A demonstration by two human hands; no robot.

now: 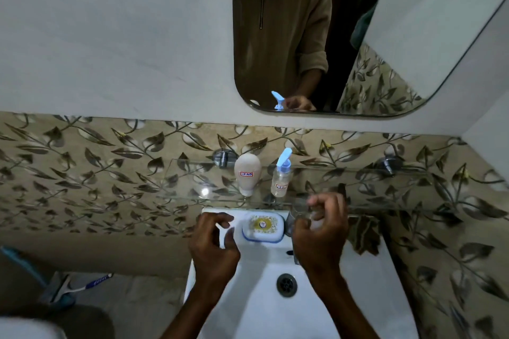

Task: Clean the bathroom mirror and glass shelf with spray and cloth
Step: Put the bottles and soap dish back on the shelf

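Glass shelf (190, 173) on leaf-pattern tile wall, below mirror (385, 36); spray bottle (281, 173) upright on shelf. White sink (261, 311) beneath. Left hand (213, 245) half-curled, empty; right hand (321, 228) curled, contents unclear.

Both hands (213, 242) (321, 231) raised, fingers loosely curled

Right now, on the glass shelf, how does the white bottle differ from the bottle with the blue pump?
The white bottle is opaque and wider; the blue-pump bottle is clear and slimmer. The white bottle has a rounded top and seems to stand on its narrow end; the blue-pump bottle is topped by a blue dispenser head. Both stand side by side on the glass shelf, each with a small red-bordered label.
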